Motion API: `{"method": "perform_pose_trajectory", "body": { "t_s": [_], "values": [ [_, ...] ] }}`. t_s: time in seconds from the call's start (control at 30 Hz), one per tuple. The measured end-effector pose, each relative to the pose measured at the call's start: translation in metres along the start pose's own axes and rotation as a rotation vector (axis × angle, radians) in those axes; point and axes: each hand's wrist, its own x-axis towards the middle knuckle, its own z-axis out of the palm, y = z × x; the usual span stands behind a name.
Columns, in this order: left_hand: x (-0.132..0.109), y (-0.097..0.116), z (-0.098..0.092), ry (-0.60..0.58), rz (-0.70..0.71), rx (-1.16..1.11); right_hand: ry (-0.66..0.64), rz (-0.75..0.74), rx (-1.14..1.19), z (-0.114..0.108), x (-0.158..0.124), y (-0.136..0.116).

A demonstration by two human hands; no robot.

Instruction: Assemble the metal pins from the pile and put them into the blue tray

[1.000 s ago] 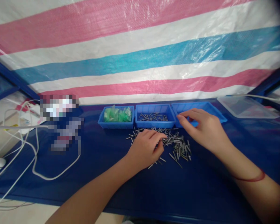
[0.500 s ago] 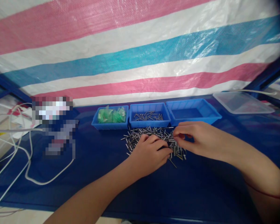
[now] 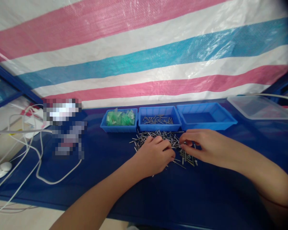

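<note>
A loose pile of small metal rivets (image 3: 156, 135) lies on the dark blue tabletop (image 3: 182, 198). My left hand (image 3: 156, 156) rests palm down over the pile's front, fingers curled in; whatever is under them is hidden. On the pile's right side, my right hand (image 3: 196, 143) pinches with thumb and forefinger at a rivet, whose shape is largely hidden by the fingertips. Behind the pile stands a blue bin (image 3: 159, 128) with some rivets inside. Several rivets lie apart near my left fingertips.
Left of the rivet bin is a blue bin (image 3: 118, 129) of green-and-clear plastic packets. On its right sits another blue bin (image 3: 207, 126), beside a clear plastic lid (image 3: 259, 107). White cables (image 3: 40, 159) cross the left side. A striped sheet (image 3: 144, 67) hangs behind.
The whole view has shifted, so the bins appear farther right. My left fingers have curled in more, and some rivets now lie loose by them. My right hand keeps its pinch.
</note>
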Motion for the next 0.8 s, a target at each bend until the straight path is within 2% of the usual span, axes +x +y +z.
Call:
{"method": "perform_pose_trajectory", "body": {
  "t_s": [0.1,0.2,0.33,0.43,0.63,0.8],
  "values": [
    [0.000,0.001,0.001,0.022,-0.055,-0.013,-0.144,-0.026,0.008,0.000,0.003,-0.003],
    [0.000,-0.001,0.003,0.116,-0.192,-0.102,-0.136,-0.029,0.051,-0.001,0.008,-0.012],
    [0.001,-0.003,0.003,0.305,-0.307,-0.383,-0.048,0.016,0.199,0.002,0.014,-0.025],
    [0.001,0.000,0.003,0.398,-0.366,-0.546,0.061,0.084,0.299,0.009,0.017,-0.029],
    [0.000,0.005,0.002,0.462,-0.466,-0.675,0.203,0.226,0.521,0.021,0.018,-0.030],
    [0.000,0.005,0.002,0.439,-0.460,-0.685,0.235,0.250,0.518,0.024,0.016,-0.031]
  ]
}}
